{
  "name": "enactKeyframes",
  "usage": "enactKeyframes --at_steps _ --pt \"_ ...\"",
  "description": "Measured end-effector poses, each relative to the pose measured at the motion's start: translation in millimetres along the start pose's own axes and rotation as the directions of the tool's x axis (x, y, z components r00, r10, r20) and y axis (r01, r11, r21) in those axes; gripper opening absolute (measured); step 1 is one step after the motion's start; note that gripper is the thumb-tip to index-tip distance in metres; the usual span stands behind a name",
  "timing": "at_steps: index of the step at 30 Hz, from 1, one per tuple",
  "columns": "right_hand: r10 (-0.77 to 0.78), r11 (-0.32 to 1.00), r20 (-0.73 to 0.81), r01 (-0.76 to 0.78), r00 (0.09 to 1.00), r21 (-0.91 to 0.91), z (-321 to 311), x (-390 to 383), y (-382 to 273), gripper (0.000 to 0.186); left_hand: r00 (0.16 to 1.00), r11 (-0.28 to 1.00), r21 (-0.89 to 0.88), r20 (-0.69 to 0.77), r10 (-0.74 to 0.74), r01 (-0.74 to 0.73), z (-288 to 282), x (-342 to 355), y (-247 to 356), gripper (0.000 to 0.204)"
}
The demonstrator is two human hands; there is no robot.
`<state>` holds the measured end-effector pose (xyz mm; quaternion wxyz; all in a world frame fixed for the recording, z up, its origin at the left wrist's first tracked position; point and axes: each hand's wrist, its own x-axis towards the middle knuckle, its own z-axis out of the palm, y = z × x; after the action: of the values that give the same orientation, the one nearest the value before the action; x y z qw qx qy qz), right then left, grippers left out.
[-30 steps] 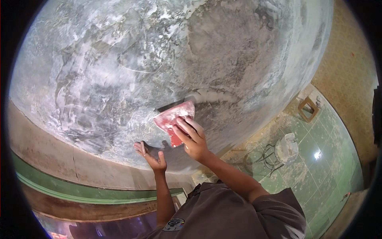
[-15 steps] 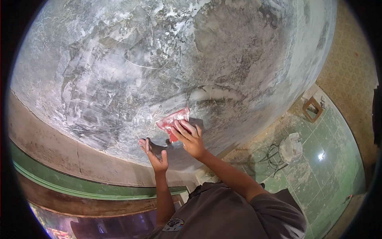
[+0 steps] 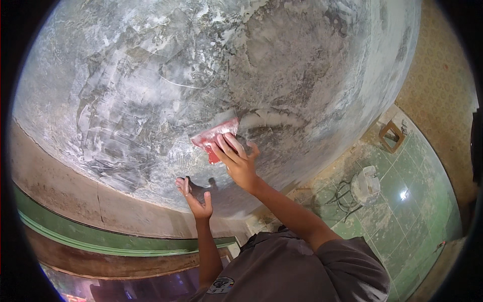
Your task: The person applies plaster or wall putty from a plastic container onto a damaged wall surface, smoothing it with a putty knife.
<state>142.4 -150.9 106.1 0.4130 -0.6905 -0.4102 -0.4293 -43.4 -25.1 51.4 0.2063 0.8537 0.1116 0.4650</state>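
Observation:
My right hand [image 3: 241, 166] grips a red putty scraper [image 3: 209, 139] with a broad, whitish-smeared blade. The fingers lie over its face, and its wide edge rests against the grey, patchily skimmed wall [image 3: 151, 85]. A darker damp-looking band shows on the wall just beyond that edge. Lower and to the left, my left hand [image 3: 198, 202] is raised with its fingers apart and nothing in it. Whether its fingertips touch the wall, I cannot tell.
To the right, a whitish tub [image 3: 366, 185] stands on the green tiled floor [image 3: 392, 221], with a looped dark cable [image 3: 344, 199] beside it. A small wooden frame [image 3: 391, 137] is farther back. Green trim [image 3: 95, 245] runs along the lower left.
My right hand has slid the scraper a little up the wall and slightly left. The left hand has stayed nearly in place.

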Motion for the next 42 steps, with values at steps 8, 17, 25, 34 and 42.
enactKeyframes --at_steps 8,17,25,34,42 --pt "-0.018 0.998 -0.096 0.024 0.995 0.063 -48.3 19.7 -15.9 0.052 0.998 0.999 -0.028 -0.04 -0.045 0.044 0.3 -6.6 -1.9 0.082" --pt "-0.073 0.997 0.044 0.071 0.996 0.036 -25.5 22.2 -14.5 0.06 0.998 0.999 -0.023 -0.05 -0.05 0.049 2.4 -2.2 3.3 0.081" --pt "-0.204 0.973 0.039 0.198 0.978 0.116 -54.2 31.5 -9.5 0.055 0.996 0.996 -0.042 -0.033 -0.08 0.078 -3.9 -0.1 19.4 0.073" --pt "-0.236 0.96 0.066 0.222 0.969 0.168 -30.8 68.8 15.4 0.059 0.986 0.959 -0.247 -0.054 -0.158 0.141 -5.3 -12.5 57.4 0.064" --pt "-0.263 0.915 0.262 0.153 0.929 0.373 -109.1 8.2 14.2 0.065 0.919 0.878 -0.32 -0.05 -0.391 0.356 7.1 -85.0 99.6 0.056"
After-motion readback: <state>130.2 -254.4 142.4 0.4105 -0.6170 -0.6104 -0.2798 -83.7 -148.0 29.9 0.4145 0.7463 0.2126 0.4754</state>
